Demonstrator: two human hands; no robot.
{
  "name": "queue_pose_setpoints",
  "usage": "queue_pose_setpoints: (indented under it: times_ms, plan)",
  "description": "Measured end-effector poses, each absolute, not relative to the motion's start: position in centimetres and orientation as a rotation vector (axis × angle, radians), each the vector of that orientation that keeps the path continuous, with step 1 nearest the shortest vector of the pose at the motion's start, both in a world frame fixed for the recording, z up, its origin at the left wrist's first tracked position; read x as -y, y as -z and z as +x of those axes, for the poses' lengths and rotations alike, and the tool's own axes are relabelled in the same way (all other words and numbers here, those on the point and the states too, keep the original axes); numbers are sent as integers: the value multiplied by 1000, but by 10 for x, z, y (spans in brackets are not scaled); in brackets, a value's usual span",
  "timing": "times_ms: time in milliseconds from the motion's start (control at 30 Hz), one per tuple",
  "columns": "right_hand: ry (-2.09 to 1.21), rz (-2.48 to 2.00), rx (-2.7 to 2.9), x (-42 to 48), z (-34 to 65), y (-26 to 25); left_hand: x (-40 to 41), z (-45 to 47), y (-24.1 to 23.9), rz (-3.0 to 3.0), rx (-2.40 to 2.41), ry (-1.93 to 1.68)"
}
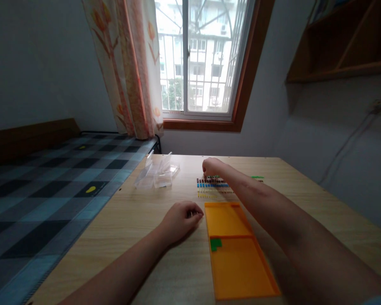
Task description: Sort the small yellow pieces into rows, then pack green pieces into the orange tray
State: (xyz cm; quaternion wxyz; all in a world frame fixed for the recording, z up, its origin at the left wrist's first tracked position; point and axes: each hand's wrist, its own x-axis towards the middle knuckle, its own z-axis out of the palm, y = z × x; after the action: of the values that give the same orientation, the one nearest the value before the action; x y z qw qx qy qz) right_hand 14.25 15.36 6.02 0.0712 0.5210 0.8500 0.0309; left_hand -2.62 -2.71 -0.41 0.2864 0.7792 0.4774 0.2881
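My right hand (213,166) reaches across to the far end of rows of small coloured tiles. Its fingers are closed and point down at the back row, where bits of green show; whatever they pinch is hidden. My left hand (184,217) rests on the table with its fingers curled in, left of an orange tray (241,271). Something small and pale may sit between its fingers, too small to name. A divider crosses the tray, and a few green tiles (215,244) lie together just below it at the left edge. Blue tiles (206,185) and yellow tiles (206,195) stand in rows beyond the tray.
Clear plastic boxes (158,174) with raised lids stand at the back left of the wooden table (139,237). More green tiles (258,177) lie right of my forearm. A bed with a checked cover (82,178) adjoins the left side. A window and curtain are behind.
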Motion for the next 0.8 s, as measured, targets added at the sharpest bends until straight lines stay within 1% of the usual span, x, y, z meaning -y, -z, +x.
queue_pose_setpoints:
  times_ms: [167, 267, 300, 400, 500, 667, 800]
  plan:
    - [-171, 1542, -2739, -122, 164, -92, 26, -27, 4, 2082, -1273, -757]
    - [-174, 1464, -2895, -74, 191, -103, 26, -27, 4, 2088, -1263, -757]
    - [-129, 1361, -3044, -53, 201, -102, 25, -26, 4, 2093, -1259, -754]
    - [120, 1224, -3237, 10, 227, -87, 25, -25, 4, 2116, -1263, -740]
    - [216, 1195, -3218, 59, 238, -66, 26, -24, 3, 2152, -1273, -740]
    - [92, 1041, -3200, 86, 235, -42, 29, -26, 3, 2191, -1199, -780]
    - [-55, 1056, -3212, 86, 232, -28, 31, -26, 3, 2199, -1180, -788]
